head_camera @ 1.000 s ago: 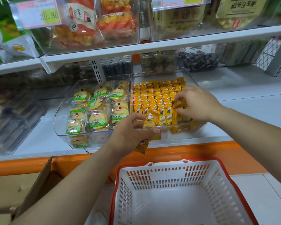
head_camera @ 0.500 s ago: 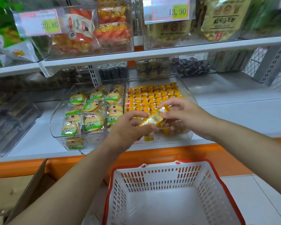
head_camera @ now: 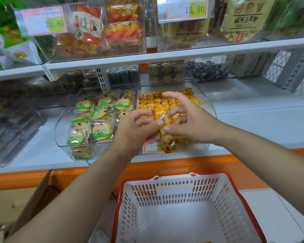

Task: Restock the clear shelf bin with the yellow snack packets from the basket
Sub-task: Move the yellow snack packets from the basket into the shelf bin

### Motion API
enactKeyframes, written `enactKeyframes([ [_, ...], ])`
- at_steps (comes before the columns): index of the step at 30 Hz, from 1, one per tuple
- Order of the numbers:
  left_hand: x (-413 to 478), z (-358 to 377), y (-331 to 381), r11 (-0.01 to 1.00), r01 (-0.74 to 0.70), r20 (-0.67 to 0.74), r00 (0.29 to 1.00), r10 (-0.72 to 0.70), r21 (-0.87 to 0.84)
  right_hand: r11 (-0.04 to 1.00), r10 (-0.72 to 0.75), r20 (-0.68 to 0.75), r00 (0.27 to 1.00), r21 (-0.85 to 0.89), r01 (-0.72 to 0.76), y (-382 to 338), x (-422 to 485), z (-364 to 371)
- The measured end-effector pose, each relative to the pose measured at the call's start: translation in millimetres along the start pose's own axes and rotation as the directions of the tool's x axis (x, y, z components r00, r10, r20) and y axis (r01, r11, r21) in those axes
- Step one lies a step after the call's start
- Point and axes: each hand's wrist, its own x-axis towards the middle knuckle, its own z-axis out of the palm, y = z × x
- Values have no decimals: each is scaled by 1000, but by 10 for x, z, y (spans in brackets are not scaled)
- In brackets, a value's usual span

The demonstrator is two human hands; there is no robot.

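The clear shelf bin [head_camera: 211, 109] on the lower shelf holds several rows of yellow snack packets [head_camera: 148, 101]. In front of it my left hand [head_camera: 135, 128] grips a small bunch of yellow packets [head_camera: 162, 120] that hang down past the bin's front wall. My right hand [head_camera: 189, 118] meets it from the right, thumb and fingers pinching the top packet of that bunch, other fingers spread over the bin. The white basket with a red rim [head_camera: 175, 176] stands below, and its visible floor shows no packets.
A second clear bin [head_camera: 60, 130] of round green-labelled biscuits stands to the left. The upper shelf [head_camera: 165, 55] overhangs, carrying bins and price tags. An open cardboard box [head_camera: 16, 204] sits at lower left. White bare shelf extends right of the bin.
My right hand left the bin's front rows and came to the bunch in my left hand. Both hands rose slightly and now hold the packets together.
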Motion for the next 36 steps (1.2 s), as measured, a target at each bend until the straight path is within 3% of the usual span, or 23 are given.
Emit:
enactKeyframes([
  [2, 32, -20, -21, 995, -36, -5, 999, 36, 97, 1000, -24, -5, 1000, -18, 23, 41, 58, -62],
  [3, 50, -45, -52, 972, -67, -16, 997, 72, 227, 999, -24, -52, 998, -44, 22, 78, 101, -89],
  [5, 75, -127, -134, 814, -121, -2, 989, 149, 568, 995, -7, -198, 980, -101, -14, 189, 196, -141],
  [7, 79, -191, -217, 599, -162, 82, 984, 159, 784, 975, -5, -277, 961, -214, -57, 338, 273, -179],
  [10, 55, -150, -339, 388, -266, 233, 964, 132, 883, 857, -22, -211, 977, -508, -90, 581, 309, -187],
  [12, 49, -96, -398, 328, -301, 270, 953, 140, 895, 740, -25, -173, 985, -666, -98, 687, 339, -167],
  [16, 64, -61, -465, 368, -254, 217, 966, 139, 894, 521, 6, -119, 993, -847, -105, 778, 429, -124],
  [20, 99, -32, -481, 354, -209, 172, 976, 134, 912, 479, 95, -107, 990, -867, -140, 808, 449, -128],
  [23, 127, -10, -461, 346, -185, 149, 981, 126, 920, 509, 91, -120, 989, -847, -150, 701, 420, -200],
  [26, 97, 14, -364, 378, -156, 115, 985, 129, 913, 618, 53, -168, 984, -769, -165, 499, 282, -324],
  [30, -95, 63, -247, 357, -238, 155, 956, 248, 903, 740, 44, -123, 991, -662, -115, 299, -151, -396],
  [33, -342, 162, -357, 473, -249, 234, 968, 92, 845, 836, 150, -41, 988, -528, -148, 330, -558, -318],
  [36, -517, 317, -682, 379, -246, 336, 922, -192, 892, 830, 322, 47, 946, -494, -258, 634, -897, -137],
])
